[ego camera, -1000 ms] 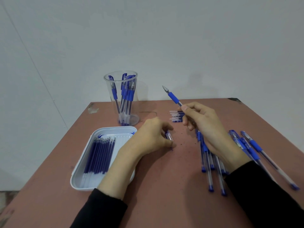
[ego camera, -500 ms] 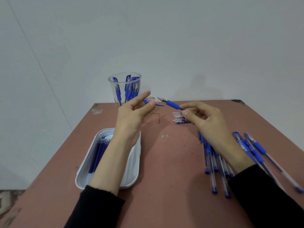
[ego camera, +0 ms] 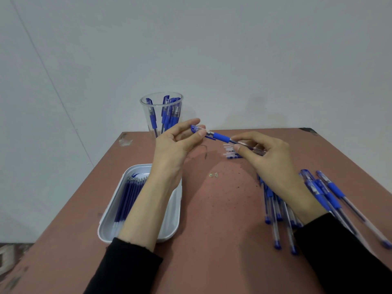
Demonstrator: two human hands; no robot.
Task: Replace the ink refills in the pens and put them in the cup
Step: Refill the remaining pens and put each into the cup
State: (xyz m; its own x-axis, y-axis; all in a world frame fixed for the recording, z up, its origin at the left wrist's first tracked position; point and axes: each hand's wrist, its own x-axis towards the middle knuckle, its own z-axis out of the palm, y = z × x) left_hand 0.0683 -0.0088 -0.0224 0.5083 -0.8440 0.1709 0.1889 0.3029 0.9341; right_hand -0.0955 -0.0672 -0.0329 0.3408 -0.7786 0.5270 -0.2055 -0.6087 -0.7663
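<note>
A reddish-brown table [ego camera: 212, 240] fills the lower view, its near edge cut off by the frame. On its left stands a white tray [ego camera: 177, 211], half covered by the left forearm in a black sleeve [ego camera: 127, 270]. A blue mark [ego camera: 135, 175] is printed on the tray floor, too small to read.

The left hand [ego camera: 176, 147] is raised over the table's far side. Its thumb and forefinger pinch a blue cap [ego camera: 196, 130] while the other fingers lie loosely extended. The right hand [ego camera: 269, 164] pinches the clear barrel of a pen [ego camera: 221, 137] between thumb and fingers, and the barrel's rear end is hidden in the palm.

A clear cup [ego camera: 158, 124] stands at the far edge, behind the left hand, with finished pens [ego camera: 169, 115] upright inside, its base hidden by the fingers. Loose pens [ego camera: 331, 196] lie near the right edge, partly under the right wrist, and any printing on them is blurred.

Dark blue refills [ego camera: 127, 200] lie side by side in the tray.

The held pen is tilted, its blue grip towards the left hand, and its tip meets the cap's mouth. How far it sits inside cannot be told.

Short clear pieces [ego camera: 229, 149] lie beyond the right fingers, too small to identify.
</note>
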